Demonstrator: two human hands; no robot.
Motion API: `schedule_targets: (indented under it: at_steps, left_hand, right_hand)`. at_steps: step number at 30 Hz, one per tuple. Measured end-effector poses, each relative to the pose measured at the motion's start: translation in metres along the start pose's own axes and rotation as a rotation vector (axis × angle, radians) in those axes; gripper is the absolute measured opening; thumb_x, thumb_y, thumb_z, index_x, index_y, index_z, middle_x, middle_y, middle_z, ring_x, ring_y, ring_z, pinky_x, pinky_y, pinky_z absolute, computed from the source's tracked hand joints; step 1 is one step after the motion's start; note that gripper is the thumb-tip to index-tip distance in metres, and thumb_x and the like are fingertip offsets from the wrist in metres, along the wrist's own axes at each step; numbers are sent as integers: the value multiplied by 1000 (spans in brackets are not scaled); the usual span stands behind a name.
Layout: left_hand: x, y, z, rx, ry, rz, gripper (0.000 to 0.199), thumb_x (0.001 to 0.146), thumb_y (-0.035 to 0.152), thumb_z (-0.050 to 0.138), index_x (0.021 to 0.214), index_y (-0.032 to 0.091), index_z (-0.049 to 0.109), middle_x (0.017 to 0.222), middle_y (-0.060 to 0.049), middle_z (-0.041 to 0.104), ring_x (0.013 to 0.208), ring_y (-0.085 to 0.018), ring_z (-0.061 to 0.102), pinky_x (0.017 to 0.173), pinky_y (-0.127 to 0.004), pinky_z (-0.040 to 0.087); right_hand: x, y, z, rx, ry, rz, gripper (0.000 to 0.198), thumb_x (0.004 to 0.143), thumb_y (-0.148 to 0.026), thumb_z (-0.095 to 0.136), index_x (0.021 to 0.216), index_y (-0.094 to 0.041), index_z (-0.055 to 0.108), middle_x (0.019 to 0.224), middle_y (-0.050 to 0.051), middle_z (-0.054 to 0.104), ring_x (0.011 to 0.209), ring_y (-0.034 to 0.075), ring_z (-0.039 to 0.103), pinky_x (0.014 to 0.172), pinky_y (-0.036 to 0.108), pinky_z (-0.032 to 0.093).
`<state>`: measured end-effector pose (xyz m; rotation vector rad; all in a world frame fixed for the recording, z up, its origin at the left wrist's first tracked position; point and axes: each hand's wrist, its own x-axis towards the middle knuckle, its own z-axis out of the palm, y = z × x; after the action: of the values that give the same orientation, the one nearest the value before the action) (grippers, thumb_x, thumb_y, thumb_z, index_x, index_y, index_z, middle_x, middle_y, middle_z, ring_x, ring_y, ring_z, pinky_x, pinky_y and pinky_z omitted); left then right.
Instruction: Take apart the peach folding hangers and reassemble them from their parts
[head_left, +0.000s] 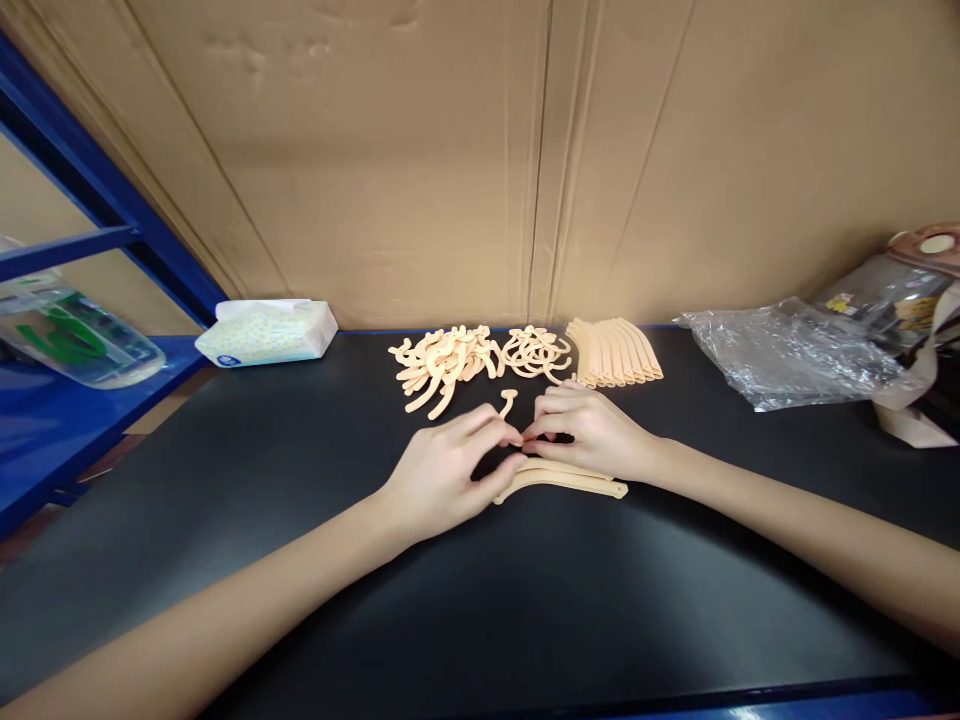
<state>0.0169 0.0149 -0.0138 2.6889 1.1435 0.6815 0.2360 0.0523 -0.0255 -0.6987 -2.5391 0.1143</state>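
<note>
My left hand (454, 470) and my right hand (581, 425) meet fingertip to fingertip above the black table. Both are closed in a pinch, and whatever sits between the fingertips is too small or hidden to make out. Just below them lie two curved, cream-coloured flat strips (574, 479), side by side, their left ends partly covered by my left fingers. A small cream hooked piece (508, 400) pokes up behind the fingertips. Farther back are a heap of curved cream pieces (446, 365), a smaller heap of thin curved pieces (534, 352) and a neat row of long curved strips (615, 352).
A tissue pack (268, 332) sits at the back left, near a blue metal frame (112, 225) with a clear bottle (82, 335). Crumpled clear plastic (795, 355) and a bag (915, 300) lie at right. A cardboard wall (375, 170) borders the table's (480, 620) back.
</note>
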Motion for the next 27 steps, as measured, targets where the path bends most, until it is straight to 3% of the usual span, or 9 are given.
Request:
schedule_targets:
  at_steps: [3, 6, 10, 15, 20, 27]
  left_hand:
    - [3, -9, 2, 70, 99, -23, 22, 95, 28, 44, 104, 21, 63, 102, -3, 65, 96, -18, 59, 81, -30, 49]
    - [5, -17, 6, 54, 56, -12, 27, 96, 25, 43, 115, 23, 61, 122, -3, 62, 112, -19, 54, 94, -35, 47]
    - [6, -20, 8, 15, -18, -32, 26, 95, 26, 46, 113, 23, 64, 122, -2, 64, 113, -20, 55, 93, -36, 49]
    - [7, -16, 7, 31, -15, -50, 21, 91, 31, 53, 103, 23, 67, 118, -2, 66, 109, -21, 58, 89, -37, 50]
    - [6, -16, 5, 28, -8, -67, 25, 88, 43, 57, 99, 23, 67, 115, -1, 67, 106, -20, 60, 87, -35, 50]
    - [5, -18, 0, 57, -38, -66, 27, 86, 44, 59, 102, 22, 64, 106, -1, 67, 98, -19, 61, 80, -31, 49]
  right_hand:
    - [0, -2, 2, 27, 7, 7, 20, 90, -31, 57, 88, -18, 73, 73, 2, 64, 70, 14, 52, 71, 29, 38]
    - [0, -3, 4, 68, -1, 15, 21, 91, -31, 56, 89, -19, 73, 73, 2, 64, 70, 14, 53, 70, 28, 40]
    - [0, -2, 2, 140, -5, 59, 21, 92, -31, 55, 93, -19, 73, 78, 3, 66, 74, 14, 57, 67, 26, 43]
    - [-4, 7, -3, 151, 42, 130, 21, 92, -30, 55, 94, -16, 71, 76, 3, 68, 67, 12, 58, 63, 24, 42]
    - [-10, 11, 1, 182, -15, 216, 21, 91, -30, 55, 91, -17, 71, 73, 1, 69, 58, 10, 56, 56, 23, 39]
    - [-10, 4, 3, 114, -10, 204, 19, 90, -28, 56, 95, -16, 70, 62, -2, 61, 55, 9, 54, 55, 21, 37]
